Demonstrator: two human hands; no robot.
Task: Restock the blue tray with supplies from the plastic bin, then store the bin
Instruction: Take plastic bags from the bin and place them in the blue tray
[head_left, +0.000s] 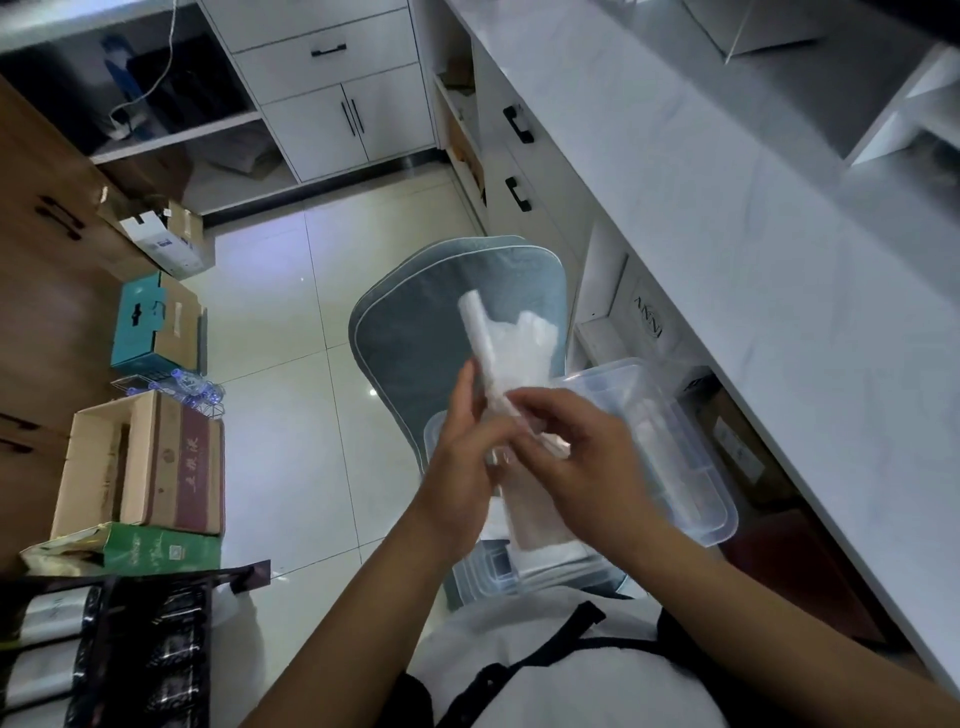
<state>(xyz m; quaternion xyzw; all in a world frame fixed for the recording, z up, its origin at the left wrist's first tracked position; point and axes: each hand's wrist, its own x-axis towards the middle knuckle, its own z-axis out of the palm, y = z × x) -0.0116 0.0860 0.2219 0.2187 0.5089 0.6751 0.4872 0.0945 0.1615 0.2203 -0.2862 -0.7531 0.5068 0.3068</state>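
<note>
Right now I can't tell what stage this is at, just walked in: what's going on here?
A person stands over a grey cushioned chair, both hands on a clear plastic packet of white supplies. The left hand has a grip on its lower part; the right hand works at its middle. The clear plastic bin sits on the chair. No blue tray shows.

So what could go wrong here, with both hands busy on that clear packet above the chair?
1. The clear plastic bin sits on the cushioned chair with one corner seemingly past the seat edge; a nudge might tip it onto the tiled floor.
2. The left hand and right hand hold the slippery-looking clear packet in mid-air, so it could slip.
3. No blue tray is in view, so the packet may need carrying elsewhere.
</note>
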